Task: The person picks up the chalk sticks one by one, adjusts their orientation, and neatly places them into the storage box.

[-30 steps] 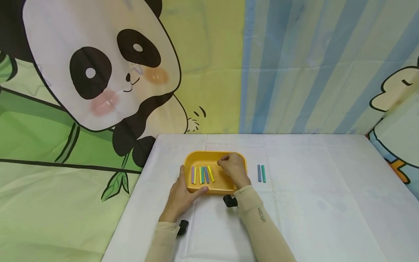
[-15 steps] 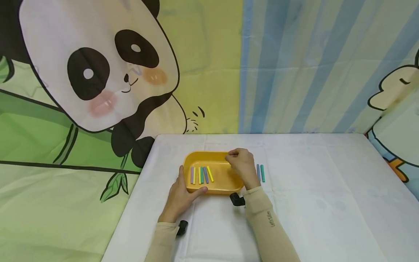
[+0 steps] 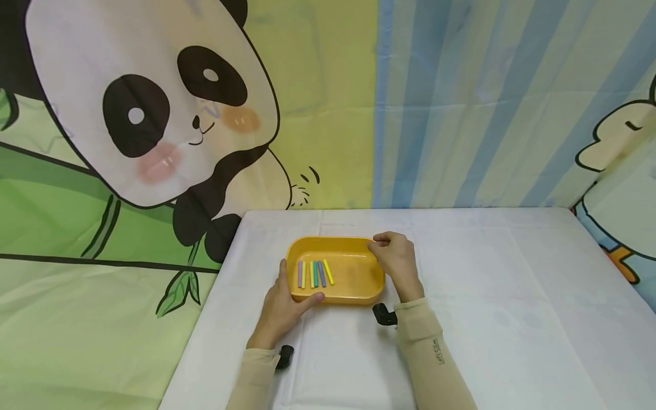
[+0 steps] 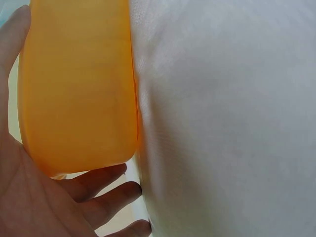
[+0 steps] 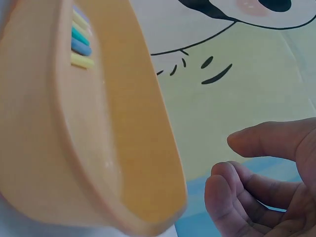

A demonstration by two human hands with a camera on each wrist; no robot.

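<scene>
In the head view, a yellow tray (image 3: 353, 285) lies on the white tablecloth (image 3: 502, 296), near the middle of the table. Five short coloured sticks (image 3: 314, 274) lie side by side in the tray, at its 9 o'clock part, all inside it. The left hand (image 3: 285, 304) is at 7 o'clock of the tray: the thumb lies along the near rim and the fingers go up along the left wall, so this hand holds the tray's corner. The right hand (image 3: 396, 259) is at 3 o'clock of the tray, just beside the right rim, with its fingers loosely curled; I see nothing between them. Behind the table hangs a cloth with a panda (image 3: 148, 108) and blue stripes.

In the left wrist view, the tray's orange underside (image 4: 79, 84) fills the upper left. The palm is under it and the fingers (image 4: 98, 180) are spread a little past its corner, touching the wall.

In the right wrist view, the tray's wall (image 5: 89, 148) is very close at the left, and the sticks (image 5: 81, 42) show at 11 o'clock. The fingers (image 5: 232, 197) are bent, relaxed and apart from the tray, holding nothing.
</scene>
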